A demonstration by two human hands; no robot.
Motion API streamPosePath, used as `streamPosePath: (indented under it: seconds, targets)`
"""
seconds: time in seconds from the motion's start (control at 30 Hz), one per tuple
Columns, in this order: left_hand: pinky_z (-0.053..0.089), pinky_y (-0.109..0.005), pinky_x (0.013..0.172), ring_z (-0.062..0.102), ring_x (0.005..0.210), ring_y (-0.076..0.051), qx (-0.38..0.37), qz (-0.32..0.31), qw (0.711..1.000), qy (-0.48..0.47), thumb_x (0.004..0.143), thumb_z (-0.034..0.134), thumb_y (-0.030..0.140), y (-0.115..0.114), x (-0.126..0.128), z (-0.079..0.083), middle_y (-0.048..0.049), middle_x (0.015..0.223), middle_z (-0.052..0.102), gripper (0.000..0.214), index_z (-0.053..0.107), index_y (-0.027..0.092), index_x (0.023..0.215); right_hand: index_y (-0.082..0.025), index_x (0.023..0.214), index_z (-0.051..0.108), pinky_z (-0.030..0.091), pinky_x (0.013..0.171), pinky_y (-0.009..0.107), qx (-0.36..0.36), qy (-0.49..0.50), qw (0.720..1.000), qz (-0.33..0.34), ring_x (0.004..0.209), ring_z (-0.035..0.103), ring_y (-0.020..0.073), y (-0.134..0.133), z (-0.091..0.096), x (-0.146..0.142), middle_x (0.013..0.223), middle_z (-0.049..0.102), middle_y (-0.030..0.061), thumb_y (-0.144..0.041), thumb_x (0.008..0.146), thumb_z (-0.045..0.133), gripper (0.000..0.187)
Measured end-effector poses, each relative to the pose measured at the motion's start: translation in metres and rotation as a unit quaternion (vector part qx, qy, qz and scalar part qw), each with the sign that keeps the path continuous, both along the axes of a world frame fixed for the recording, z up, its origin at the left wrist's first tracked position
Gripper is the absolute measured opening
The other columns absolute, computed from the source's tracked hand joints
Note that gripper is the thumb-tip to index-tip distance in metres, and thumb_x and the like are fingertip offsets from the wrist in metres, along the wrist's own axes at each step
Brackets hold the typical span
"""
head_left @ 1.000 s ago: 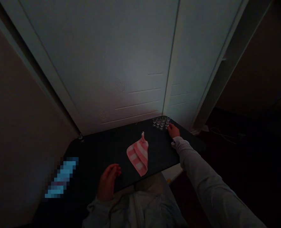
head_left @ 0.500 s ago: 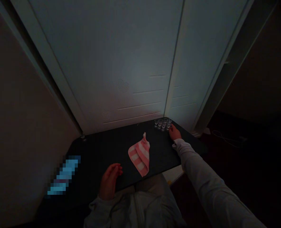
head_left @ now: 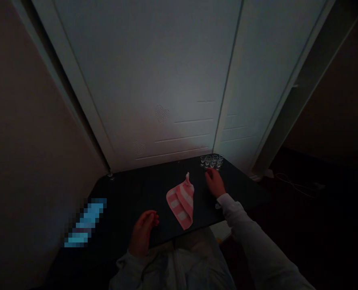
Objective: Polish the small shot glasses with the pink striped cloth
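Note:
A pink and white checked cloth (head_left: 182, 203) lies crumpled on the dark table, its narrow twisted end pointing away from me. To its left, by the near edge, my left hand (head_left: 142, 231) has its fingers curled in, with nothing visible in them. Several small clear stemmed glasses (head_left: 211, 161) stand grouped at the far right corner. My right hand (head_left: 215, 182) is just in front of them, between the glasses and the cloth, apart from the cloth. Its fingers bend downward and are too dark to tell whether they hold anything.
A white panelled cupboard door (head_left: 155, 72) rises behind the dark table (head_left: 130, 189). At the table's left lies a bright blue pixelated patch (head_left: 88, 221). A small clear object (head_left: 110, 175) is at the far left corner. A pale cable (head_left: 292, 183) runs on the floor at right.
My right hand has drawn back from the glasses, toward me and slightly left. My left hand and the cloth stay about where they were; the view has shifted a little.

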State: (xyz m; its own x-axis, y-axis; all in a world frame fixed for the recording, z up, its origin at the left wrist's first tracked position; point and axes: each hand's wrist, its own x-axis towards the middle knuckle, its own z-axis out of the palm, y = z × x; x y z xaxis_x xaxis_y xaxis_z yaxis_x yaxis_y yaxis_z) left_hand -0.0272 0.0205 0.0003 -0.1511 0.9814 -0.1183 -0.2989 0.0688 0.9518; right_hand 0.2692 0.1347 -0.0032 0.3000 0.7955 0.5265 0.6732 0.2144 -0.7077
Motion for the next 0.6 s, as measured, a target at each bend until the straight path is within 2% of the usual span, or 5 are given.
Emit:
streamPosePath:
  seconds: [0.1,0.2,0.3,0.43,0.6]
  targets:
    - [0.043,-0.024,0.059,0.054,0.06,-0.011,-0.003,0.012,1.0,0.0,0.058,0.068,0.036,-0.001,0.003,0.001,-0.0033,0.069,0.061,0.03,0.062,0.012,0.076,-0.017,0.114,0.049,0.043,0.083,0.034,-0.031,0.023,0.986,0.164,0.096,0.055,0.0183,-0.023,0.001,-0.054,0.109,0.055,0.0104,-0.04,0.081,0.04,0.041]
    - [0.043,-0.025,0.059,0.055,0.06,-0.011,0.004,0.015,1.0,-0.01,0.059,0.067,0.035,-0.002,0.006,0.002,-0.0038,0.069,0.061,0.031,0.061,0.012,0.078,-0.021,0.11,0.053,0.039,0.089,0.035,-0.052,-0.057,0.967,0.244,0.102,0.053,0.0191,-0.044,0.0,-0.091,0.109,0.058,0.008,-0.035,0.081,0.043,0.034]
    - [0.042,-0.024,0.059,0.054,0.059,-0.01,-0.002,0.028,0.999,-0.045,0.059,0.066,0.031,-0.001,0.005,0.004,-0.0036,0.071,0.06,0.028,0.059,0.012,0.077,-0.021,0.105,0.056,0.037,0.091,0.036,-0.059,-0.146,0.952,0.264,0.105,0.051,0.0213,-0.054,-0.003,-0.099,0.11,0.059,0.0081,-0.031,0.079,0.046,0.03]
    - [0.043,-0.026,0.065,0.058,0.07,-0.012,0.002,0.079,0.994,-0.07,0.061,0.062,0.027,0.012,-0.008,0.019,-0.0081,0.09,0.06,0.031,0.056,0.014,0.089,-0.02,0.102,0.057,0.037,0.089,0.034,-0.073,-0.159,0.948,0.264,0.101,0.053,0.0205,-0.051,-0.008,-0.093,0.106,0.061,0.008,-0.03,0.082,0.04,0.029]
    - [0.044,-0.029,0.075,0.057,0.083,-0.013,0.112,0.19,0.975,-0.029,0.068,0.052,0.027,0.06,-0.045,0.043,-0.0086,0.109,0.052,0.038,0.047,0.021,0.105,-0.02,0.092,0.061,0.038,0.085,0.033,-0.079,-0.168,0.952,0.243,0.095,0.055,0.0198,-0.056,-0.002,-0.094,0.098,0.063,0.0067,-0.028,0.079,0.045,0.022]
